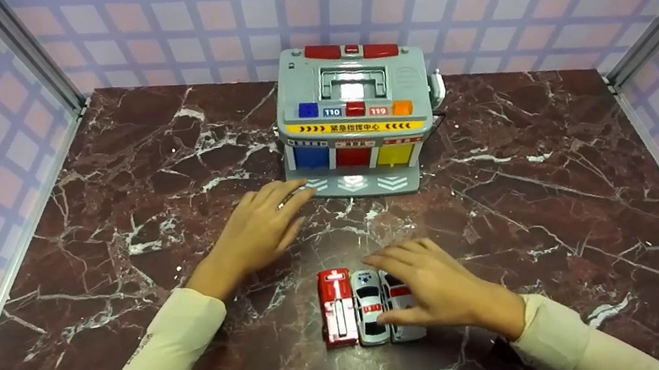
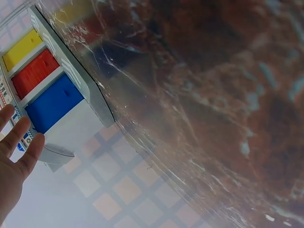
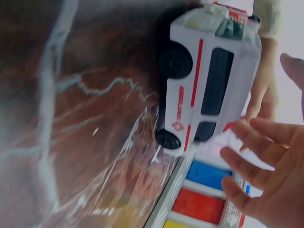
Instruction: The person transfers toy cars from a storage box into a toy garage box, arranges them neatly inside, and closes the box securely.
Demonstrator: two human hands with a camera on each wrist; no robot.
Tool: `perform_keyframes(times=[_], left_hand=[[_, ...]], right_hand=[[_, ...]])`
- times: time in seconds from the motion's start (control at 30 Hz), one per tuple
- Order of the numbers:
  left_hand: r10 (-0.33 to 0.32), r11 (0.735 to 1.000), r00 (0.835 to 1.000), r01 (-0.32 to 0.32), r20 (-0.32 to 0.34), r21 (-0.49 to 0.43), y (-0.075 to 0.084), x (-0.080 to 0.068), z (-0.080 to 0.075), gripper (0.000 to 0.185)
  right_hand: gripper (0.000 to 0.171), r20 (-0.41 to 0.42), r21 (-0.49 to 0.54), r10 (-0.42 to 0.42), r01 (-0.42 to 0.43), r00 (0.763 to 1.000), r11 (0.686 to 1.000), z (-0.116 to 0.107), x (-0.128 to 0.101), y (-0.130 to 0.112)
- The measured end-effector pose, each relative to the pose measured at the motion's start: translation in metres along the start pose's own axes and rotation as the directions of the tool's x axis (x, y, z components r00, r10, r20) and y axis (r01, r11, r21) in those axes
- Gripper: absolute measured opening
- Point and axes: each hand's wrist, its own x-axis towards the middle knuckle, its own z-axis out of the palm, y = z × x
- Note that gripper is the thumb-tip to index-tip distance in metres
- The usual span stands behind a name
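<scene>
Three toy vehicles stand side by side near the front: a red fire truck (image 1: 338, 307), a white toy car (image 1: 368, 296) and a white toy ambulance (image 1: 407, 330). My right hand (image 1: 437, 287) hovers over the ambulance with its fingers spread, covering part of it in the head view. In the right wrist view, red stripes and dark windows show on the ambulance (image 3: 216, 90), and the fingers hold nothing. Farther forward, my left hand (image 1: 259, 227) reaches with loosely extended fingers toward the front left corner of a grey toy emergency station (image 1: 413, 87).
The station has blue (image 1: 311, 156), red (image 1: 353, 155) and yellow (image 1: 396, 154) doors above a grey ramp (image 1: 370, 189). A white lever (image 1: 438, 88) sticks out at its right. Checkered panels (image 1: 177, 33) enclose the dark marbled tabletop (image 1: 538, 190) at the back and sides.
</scene>
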Motion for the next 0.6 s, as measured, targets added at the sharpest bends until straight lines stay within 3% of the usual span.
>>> perform_keyframes(times=[0.23, 0.6], left_hand=[[0.018, 1.000, 1.000, -0.018, -0.026, 0.010, 0.0021, 0.0020, 0.0011, 0.050], [0.009, 1.000, 1.000, -0.009, -0.009, 0.011, 0.0019, -0.0003, 0.0015, 0.050]], right_hand=[[0.105, 0.094, -0.024, 0.068, -0.066, 0.993, 0.998, 0.0078, 0.0024, -0.0064], [0.110, 0.151, -0.041, 0.116, -0.111, 0.982, 0.993, 0.0094, -0.0031, -0.0064]])
